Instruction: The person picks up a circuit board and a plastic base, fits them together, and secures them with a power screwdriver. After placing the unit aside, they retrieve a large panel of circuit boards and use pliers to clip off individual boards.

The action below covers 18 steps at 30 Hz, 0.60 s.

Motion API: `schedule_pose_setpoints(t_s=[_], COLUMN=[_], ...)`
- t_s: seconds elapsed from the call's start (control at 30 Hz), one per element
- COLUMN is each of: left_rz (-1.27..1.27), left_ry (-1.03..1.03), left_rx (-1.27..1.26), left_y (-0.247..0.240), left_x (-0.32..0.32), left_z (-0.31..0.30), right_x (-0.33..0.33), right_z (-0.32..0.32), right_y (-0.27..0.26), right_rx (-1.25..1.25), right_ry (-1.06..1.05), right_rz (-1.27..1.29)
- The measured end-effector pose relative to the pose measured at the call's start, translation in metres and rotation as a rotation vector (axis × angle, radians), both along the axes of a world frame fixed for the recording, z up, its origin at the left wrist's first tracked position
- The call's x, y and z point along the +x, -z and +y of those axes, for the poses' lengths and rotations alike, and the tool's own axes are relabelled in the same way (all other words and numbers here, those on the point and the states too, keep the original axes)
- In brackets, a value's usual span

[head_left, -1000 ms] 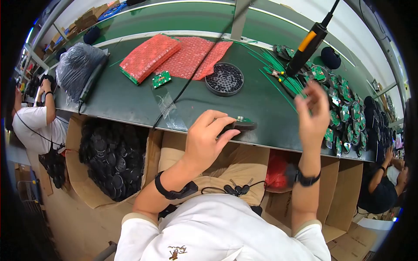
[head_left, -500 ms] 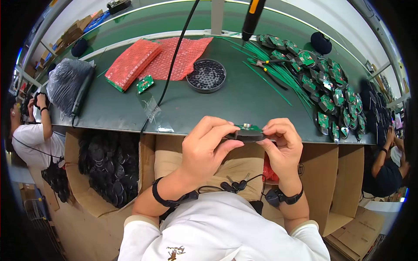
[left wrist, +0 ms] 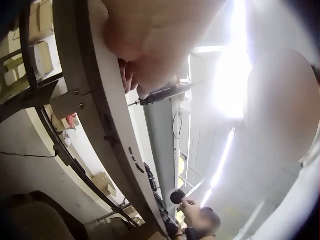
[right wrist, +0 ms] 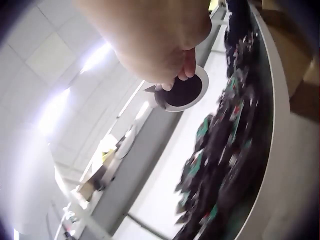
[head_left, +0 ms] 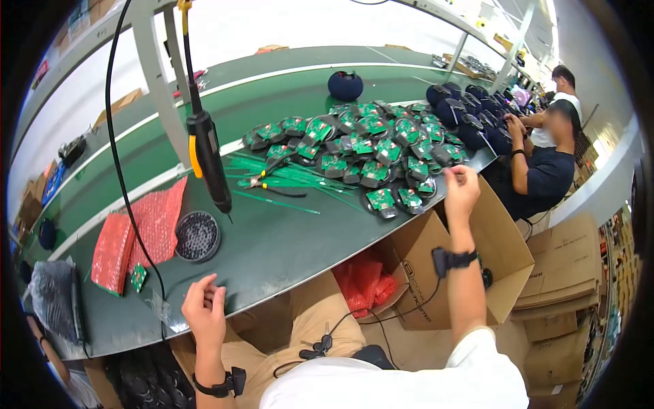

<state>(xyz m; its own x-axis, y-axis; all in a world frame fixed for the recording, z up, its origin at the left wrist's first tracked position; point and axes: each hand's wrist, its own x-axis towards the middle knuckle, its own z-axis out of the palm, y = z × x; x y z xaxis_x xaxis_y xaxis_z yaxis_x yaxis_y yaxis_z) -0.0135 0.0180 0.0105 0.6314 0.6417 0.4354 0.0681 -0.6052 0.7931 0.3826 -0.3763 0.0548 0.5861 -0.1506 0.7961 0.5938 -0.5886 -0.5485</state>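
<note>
My right hand [head_left: 462, 193] reaches out to the right end of a pile of black round housings [head_left: 376, 151] with green circuit boards. Its fingertips pinch a round black housing [right wrist: 186, 94], whose dark face and pale rim show in the right wrist view; in the head view the fingers and the pile mask it. Over the table's front edge, my left hand [head_left: 205, 312] is raised with loosely bent fingers and holds nothing. In the left wrist view, mostly the underside of that hand [left wrist: 150, 37] shows.
A screwdriver [head_left: 208, 160] hangs over the green table [head_left: 272, 255]. Cutters [head_left: 255, 183] lie on green strips. A dish of small black parts [head_left: 198, 236] stands near red bubble wrap [head_left: 157, 218]. A cardboard box [head_left: 436, 279] is below the edge. Another person [head_left: 548, 160] works at right.
Half a second ago both hands held the housing with its green board. The left hand has let go; the right has carried it rightward to the pile. The head view has turned right.
</note>
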Motion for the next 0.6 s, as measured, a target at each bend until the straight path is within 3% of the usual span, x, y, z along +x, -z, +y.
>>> schedule_pose_setpoints(t_s=[0.07, 0.23, 0.37, 0.53, 0.6], left_rz=[0.027, 0.034, 0.062, 0.075, -0.032], left_ry=[0.001, 0.043, 0.046, 0.048, 0.105], left_rx=[0.007, 0.068, 0.096, 0.131, 0.038], left_y=[0.002, 0.002, 0.004, 0.0, 0.003], left_x=[0.003, 0.007, 0.002, 0.0, 0.001], left_z=[0.001, -0.002, -0.001, -0.004, -0.001], right_x=[0.05, 0.132, 0.146, 0.148, 0.148], right_z=[-0.039, -0.076, -0.082, -0.095, -0.103], right_y=[0.003, 0.015, 0.025, 0.035, 0.039], right_rx=[-0.052, -0.248, -0.445, -0.471, -0.427], right_ry=[0.163, 0.292, 0.227, 0.186, 0.11], right_rz=[-0.025, 0.006, 0.094, 0.189, 0.106])
